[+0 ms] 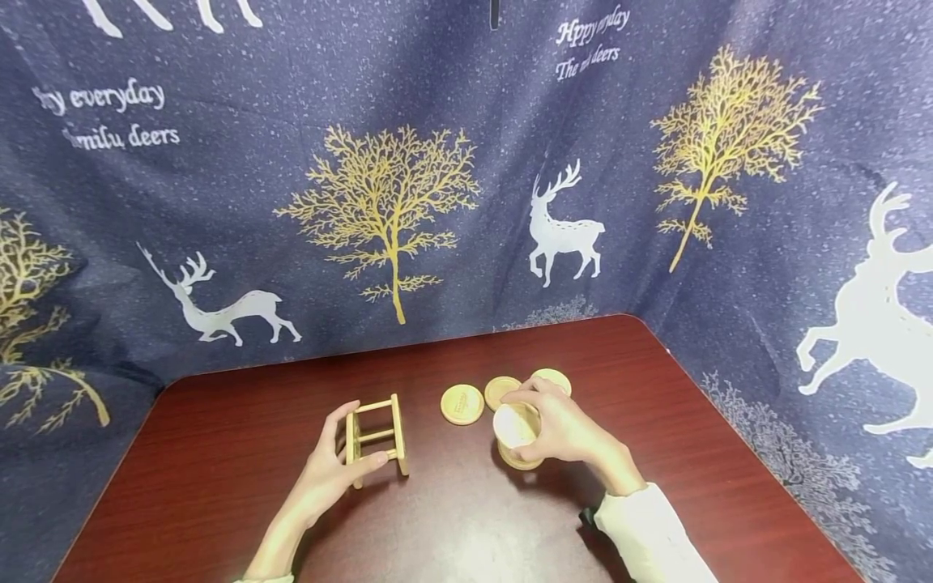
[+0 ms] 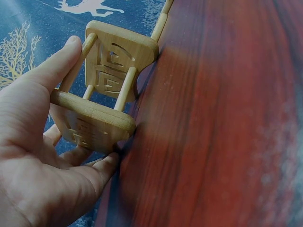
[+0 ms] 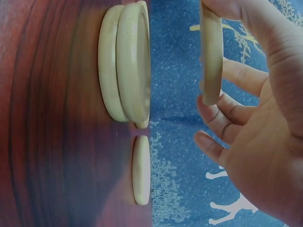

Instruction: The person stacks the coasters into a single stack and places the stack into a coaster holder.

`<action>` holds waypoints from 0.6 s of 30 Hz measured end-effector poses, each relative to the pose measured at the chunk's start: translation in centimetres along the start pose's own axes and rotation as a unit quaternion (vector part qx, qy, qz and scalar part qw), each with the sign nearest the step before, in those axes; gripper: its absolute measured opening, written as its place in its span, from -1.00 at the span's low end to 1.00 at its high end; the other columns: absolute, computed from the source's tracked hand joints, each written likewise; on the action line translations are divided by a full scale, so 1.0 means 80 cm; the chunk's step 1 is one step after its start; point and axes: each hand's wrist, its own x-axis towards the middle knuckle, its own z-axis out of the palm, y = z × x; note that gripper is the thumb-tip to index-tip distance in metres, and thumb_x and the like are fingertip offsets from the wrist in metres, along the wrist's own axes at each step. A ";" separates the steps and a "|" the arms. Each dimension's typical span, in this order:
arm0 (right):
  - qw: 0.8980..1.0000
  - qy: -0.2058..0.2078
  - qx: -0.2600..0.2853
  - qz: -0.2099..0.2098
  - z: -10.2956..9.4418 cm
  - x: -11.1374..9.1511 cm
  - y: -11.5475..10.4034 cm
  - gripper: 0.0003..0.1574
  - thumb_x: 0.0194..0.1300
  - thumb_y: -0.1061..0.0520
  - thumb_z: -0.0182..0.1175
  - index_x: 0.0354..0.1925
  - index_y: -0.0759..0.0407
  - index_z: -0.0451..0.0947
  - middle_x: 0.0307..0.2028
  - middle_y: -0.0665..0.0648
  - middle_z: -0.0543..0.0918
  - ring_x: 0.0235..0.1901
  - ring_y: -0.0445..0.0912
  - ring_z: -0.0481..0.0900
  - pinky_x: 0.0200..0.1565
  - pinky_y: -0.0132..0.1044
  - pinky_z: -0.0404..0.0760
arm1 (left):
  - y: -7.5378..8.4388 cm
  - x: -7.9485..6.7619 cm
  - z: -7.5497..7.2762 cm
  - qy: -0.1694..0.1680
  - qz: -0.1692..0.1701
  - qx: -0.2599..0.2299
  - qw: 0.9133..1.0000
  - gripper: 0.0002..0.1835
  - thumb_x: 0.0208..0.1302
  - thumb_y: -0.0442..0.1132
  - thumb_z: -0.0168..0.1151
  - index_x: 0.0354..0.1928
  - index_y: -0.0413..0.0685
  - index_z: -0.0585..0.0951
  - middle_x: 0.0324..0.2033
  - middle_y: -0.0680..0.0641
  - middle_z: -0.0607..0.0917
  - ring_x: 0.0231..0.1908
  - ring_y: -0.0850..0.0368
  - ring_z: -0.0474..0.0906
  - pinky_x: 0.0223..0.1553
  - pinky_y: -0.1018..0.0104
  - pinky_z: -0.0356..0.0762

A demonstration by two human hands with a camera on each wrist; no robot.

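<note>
A small wooden coaster rack (image 1: 399,429), two carved side panels joined by round rods, stands at the left of the table. My left hand (image 1: 321,474) grips it from the left, thumb and fingers at its opposite ends; carved cut-outs show on its panels (image 2: 113,59) in the left wrist view. In my right hand (image 1: 564,421) a round wooden coaster (image 3: 213,56) is pinched by its edge. It hovers over two stacked coasters (image 3: 111,66), apart from them. Behind these lie three more coasters, left (image 1: 462,404), middle (image 1: 501,390) and right (image 1: 554,379).
The dark red wooden table (image 1: 240,421) has rounded far corners. A blue cloth (image 1: 466,243) printed with deer and trees hangs behind it and along the right side. A light sleeve (image 1: 649,526) covers my right forearm.
</note>
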 end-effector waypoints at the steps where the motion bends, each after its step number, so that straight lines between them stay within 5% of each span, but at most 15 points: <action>1: 1.000 0.001 -0.001 -0.002 -0.001 0.000 0.001 -0.09 -0.25 0.06 0.76 0.19 0.12 0.80 0.06 0.05 0.67 0.12 0.02 0.60 0.15 -0.02 0.64 | 0.000 0.000 0.000 0.000 -0.001 0.001 1.000 0.13 0.31 -0.17 0.66 0.73 0.15 0.08 0.70 -0.35 0.12 0.68 -0.41 0.10 0.61 -0.24 0.21; 18: 0.999 -0.001 -0.007 -0.037 -0.004 -0.001 0.012 -0.12 -0.27 0.02 0.76 0.13 0.16 0.81 -0.05 0.05 0.66 0.02 -0.02 0.63 0.08 -0.09 0.65 | -0.003 0.001 -0.001 0.000 0.004 0.007 1.000 0.13 0.32 -0.16 0.66 0.73 0.14 0.09 0.71 -0.35 0.12 0.68 -0.41 0.10 0.61 -0.22 0.19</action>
